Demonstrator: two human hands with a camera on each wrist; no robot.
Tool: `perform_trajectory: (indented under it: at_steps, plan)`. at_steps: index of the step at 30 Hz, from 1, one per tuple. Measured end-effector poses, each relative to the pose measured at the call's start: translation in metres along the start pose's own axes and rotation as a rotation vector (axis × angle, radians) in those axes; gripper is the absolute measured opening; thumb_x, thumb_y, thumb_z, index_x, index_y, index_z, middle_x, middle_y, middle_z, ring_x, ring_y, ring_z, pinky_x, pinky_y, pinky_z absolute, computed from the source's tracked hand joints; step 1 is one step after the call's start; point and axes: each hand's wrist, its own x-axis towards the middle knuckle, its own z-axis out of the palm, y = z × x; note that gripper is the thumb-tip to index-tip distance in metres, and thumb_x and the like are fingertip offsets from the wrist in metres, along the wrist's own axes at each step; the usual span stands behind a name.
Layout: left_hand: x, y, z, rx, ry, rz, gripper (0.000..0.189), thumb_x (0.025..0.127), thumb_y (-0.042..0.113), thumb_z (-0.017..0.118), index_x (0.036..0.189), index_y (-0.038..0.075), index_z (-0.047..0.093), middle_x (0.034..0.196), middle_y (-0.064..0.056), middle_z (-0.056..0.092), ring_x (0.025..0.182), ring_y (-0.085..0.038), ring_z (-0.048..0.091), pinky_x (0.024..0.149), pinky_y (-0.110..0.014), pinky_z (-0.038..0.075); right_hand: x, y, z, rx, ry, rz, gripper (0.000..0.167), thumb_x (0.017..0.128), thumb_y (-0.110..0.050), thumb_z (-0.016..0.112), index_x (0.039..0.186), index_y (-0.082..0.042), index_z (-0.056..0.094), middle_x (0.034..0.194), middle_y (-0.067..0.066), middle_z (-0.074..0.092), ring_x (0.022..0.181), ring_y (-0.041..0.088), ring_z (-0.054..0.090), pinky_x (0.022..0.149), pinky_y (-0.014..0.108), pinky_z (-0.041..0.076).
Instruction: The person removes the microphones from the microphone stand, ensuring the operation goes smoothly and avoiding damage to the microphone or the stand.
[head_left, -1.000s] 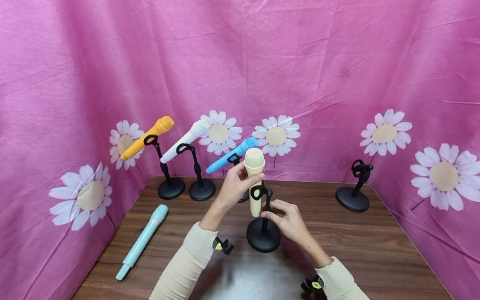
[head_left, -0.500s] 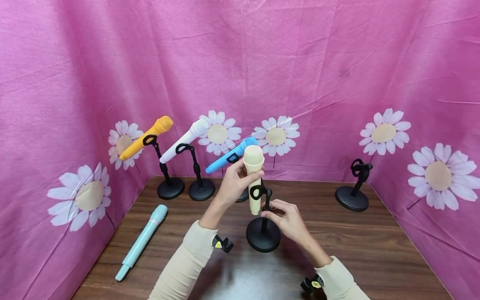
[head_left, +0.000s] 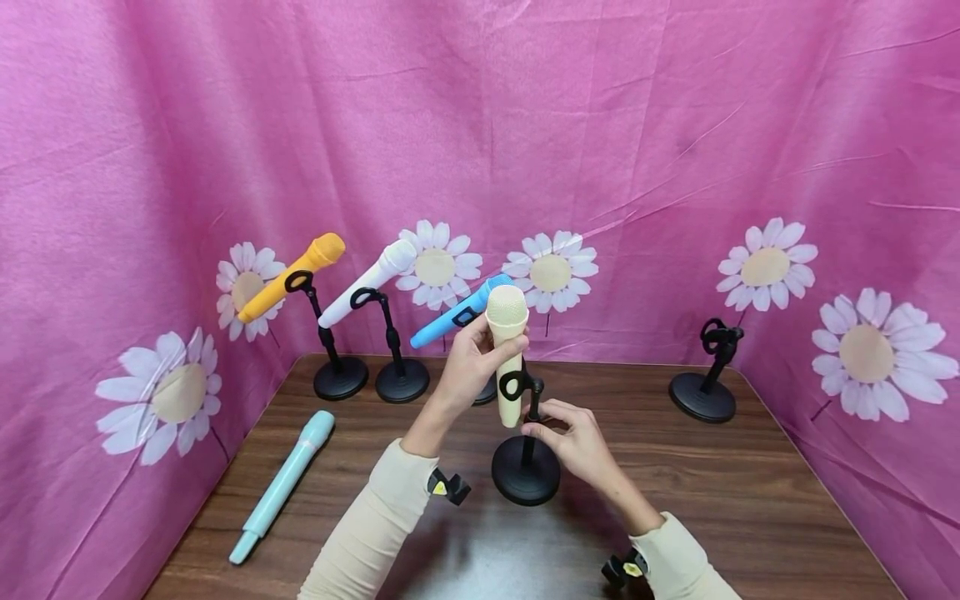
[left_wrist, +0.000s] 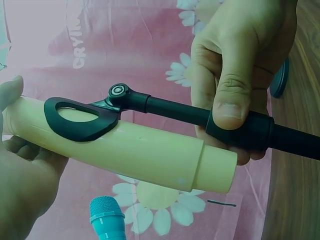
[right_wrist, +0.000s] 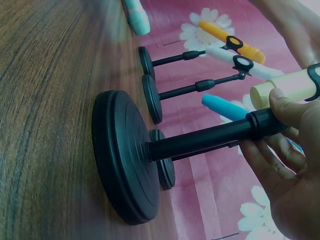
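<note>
My left hand [head_left: 471,367] grips a cream microphone [head_left: 507,308] just below its round mesh head. The microphone stands nearly upright, slightly tilted, its body within the oval clip [left_wrist: 82,132] of a black desk stand. Below the clip, in the left wrist view, its narrower tail end [left_wrist: 217,169] sticks out beside the pole. My right hand [head_left: 572,440] pinches the collar of that pole between thumb and fingers. The stand's round base [right_wrist: 127,157] rests on the wooden table, as the right wrist view shows.
Behind, orange [head_left: 288,279], white [head_left: 367,283] and blue [head_left: 453,321] microphones lean in black stands, the blue one partly behind my left hand. A mint microphone [head_left: 283,483] lies on the table at left. At back right is a bare stand [head_left: 705,393]. Pink curtain [head_left: 637,150] surrounds the table.
The cream microphone has slid a little upward through the clip with my left hand gripping it. My right hand and the stand have stayed in place.
</note>
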Motion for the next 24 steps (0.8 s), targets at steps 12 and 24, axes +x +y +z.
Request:
perform_trajectory:
  at_steps: [12,24]
  plan:
    - [0.0052,-0.0033,0.0067,-0.098,-0.039,0.089,0.042,0.106,0.025,0.07,0.129,-0.006,0.054,0.093,0.002,0.067,0.086,-0.01,0.069,0.083,-0.026,0.056,-0.0001,0.001,0.0007,0.017,0.0,0.004,0.018,0.088,-0.01,0.086,0.105,-0.015,0.082,0.103,0.002,0.079,0.098,0.002,0.072,0.082,0.02,0.062]
    - [0.0087,-0.0015,0.0095,-0.126,-0.031,0.123,0.038,0.108,0.022,0.065,0.132,-0.003,0.051,0.098,-0.002,0.068,0.086,-0.01,0.07,0.084,-0.027,0.061,0.0011,0.0026,0.0007,0.034,-0.006,0.007,0.018,0.089,-0.01,0.085,0.106,-0.013,0.082,0.102,0.003,0.079,0.096,0.003,0.072,0.081,0.021,0.062]
